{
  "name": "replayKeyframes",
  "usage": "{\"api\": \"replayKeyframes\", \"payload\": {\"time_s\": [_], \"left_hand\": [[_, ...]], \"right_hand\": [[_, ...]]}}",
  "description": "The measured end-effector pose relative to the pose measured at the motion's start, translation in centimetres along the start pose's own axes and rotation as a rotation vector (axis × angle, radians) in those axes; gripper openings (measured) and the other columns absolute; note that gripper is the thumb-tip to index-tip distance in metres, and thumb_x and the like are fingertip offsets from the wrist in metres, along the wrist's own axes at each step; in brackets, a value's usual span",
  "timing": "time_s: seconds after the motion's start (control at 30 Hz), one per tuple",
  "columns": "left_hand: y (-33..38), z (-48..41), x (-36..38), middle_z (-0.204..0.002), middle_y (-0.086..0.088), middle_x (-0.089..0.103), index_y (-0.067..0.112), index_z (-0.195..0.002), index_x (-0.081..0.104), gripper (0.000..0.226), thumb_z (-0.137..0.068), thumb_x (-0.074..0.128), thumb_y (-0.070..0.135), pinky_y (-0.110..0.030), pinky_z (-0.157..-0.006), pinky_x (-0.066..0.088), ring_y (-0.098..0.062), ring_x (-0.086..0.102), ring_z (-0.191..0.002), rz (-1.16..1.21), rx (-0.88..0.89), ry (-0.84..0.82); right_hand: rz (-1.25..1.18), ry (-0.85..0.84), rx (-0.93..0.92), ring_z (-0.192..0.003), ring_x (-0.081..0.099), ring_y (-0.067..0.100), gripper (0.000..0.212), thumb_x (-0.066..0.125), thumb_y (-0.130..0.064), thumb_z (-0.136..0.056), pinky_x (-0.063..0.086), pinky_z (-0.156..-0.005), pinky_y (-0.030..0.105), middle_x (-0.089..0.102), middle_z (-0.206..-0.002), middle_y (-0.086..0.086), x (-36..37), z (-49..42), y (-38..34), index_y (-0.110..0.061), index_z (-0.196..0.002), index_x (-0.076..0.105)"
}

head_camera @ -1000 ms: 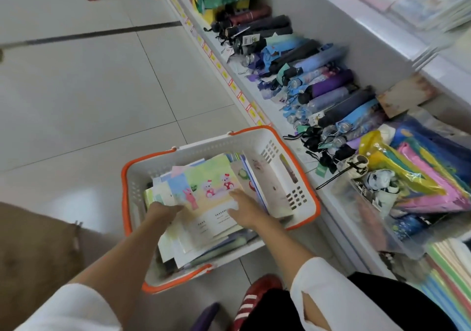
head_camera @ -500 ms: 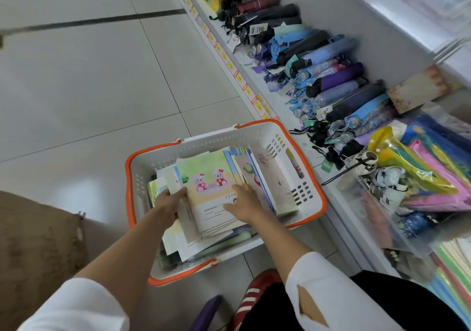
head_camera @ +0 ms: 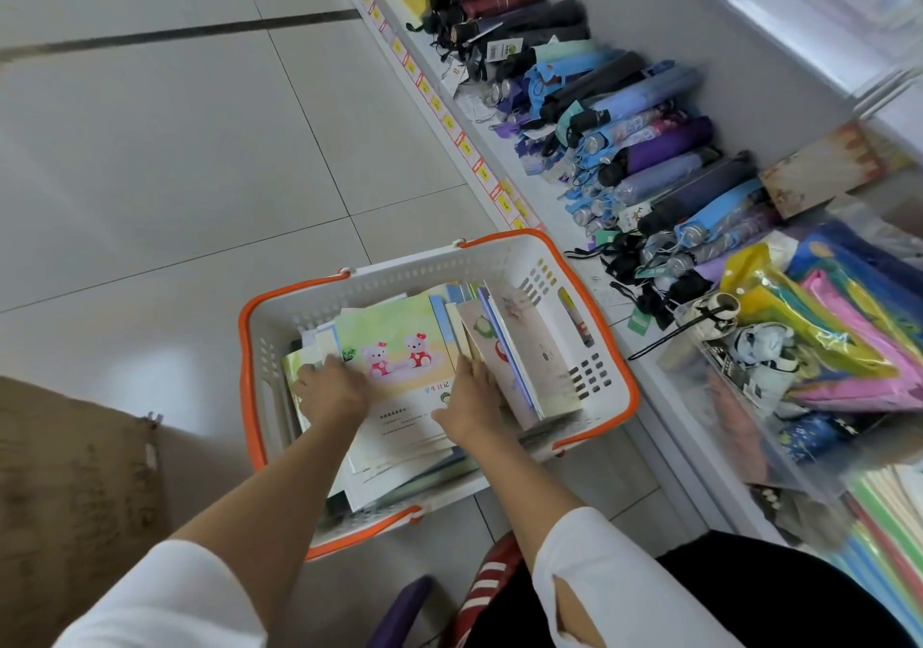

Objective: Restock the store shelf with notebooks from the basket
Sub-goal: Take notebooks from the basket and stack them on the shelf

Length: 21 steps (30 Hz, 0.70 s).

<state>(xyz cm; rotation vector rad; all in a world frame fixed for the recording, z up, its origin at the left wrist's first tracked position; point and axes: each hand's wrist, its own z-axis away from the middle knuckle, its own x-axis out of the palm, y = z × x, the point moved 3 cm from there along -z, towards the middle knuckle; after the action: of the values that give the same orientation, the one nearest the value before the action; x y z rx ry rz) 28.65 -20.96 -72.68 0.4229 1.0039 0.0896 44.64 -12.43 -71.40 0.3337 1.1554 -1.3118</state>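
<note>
My left hand (head_camera: 332, 391), right hand (head_camera: 469, 400): fingers curled round the bear-print paper notebook (head_camera: 399, 343) in white orange-rimmed plastic basket (head_camera: 630, 387).

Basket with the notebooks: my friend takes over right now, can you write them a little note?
Left hand: on the left edge of the pastel teddy-bear notebook; grip unclear.
Right hand: fingers tucked at its right edge, beside the leaning pale notebooks; grip unclear.
Things: all notebooks lie in the white plastic basket with orange rim, on the floor by the white store shelf.
Done: nothing lifted out yet.
Left: lift the stack, shelve it, then probably repeat.
</note>
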Motion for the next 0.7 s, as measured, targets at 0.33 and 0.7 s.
{"api": "replayKeyframes", "payload": {"time_s": [0.33, 0.7], "left_hand": [[1.3, -0.2, 0.1, -0.127, -0.020, 0.048, 0.002, -0.122, 0.047, 0.036, -0.089, 0.054, 0.014, -0.048, -0.098, 0.044, -0.038, 0.044, -0.121, 0.185, -0.062, -0.030], [6.8, 3.4, -3.7, -0.139, -0.020, 0.045, 0.006, -0.135, 0.042, 0.054, -0.091, 0.056, 0.033, -0.044, -0.108, 0.031, -0.037, 0.039, -0.131, 0.051, 0.013, -0.093]], "right_hand": [[-0.195, -0.040, 0.100, -0.125, 0.047, 0.029, 0.062, 0.073, -0.007, -0.080, 0.046, -0.096, 0.034, 0.046, -0.134, 0.011, -0.8, -0.1, -0.3, -0.007, -0.132, 0.038], [-0.669, -0.172, 0.079, -0.114, 0.051, 0.023, 0.052, 0.051, 0.006, -0.091, 0.044, -0.088, 0.029, 0.052, -0.136, 0.009, -8.8, 2.4, 0.1, -0.009, -0.140, 0.041]]}}
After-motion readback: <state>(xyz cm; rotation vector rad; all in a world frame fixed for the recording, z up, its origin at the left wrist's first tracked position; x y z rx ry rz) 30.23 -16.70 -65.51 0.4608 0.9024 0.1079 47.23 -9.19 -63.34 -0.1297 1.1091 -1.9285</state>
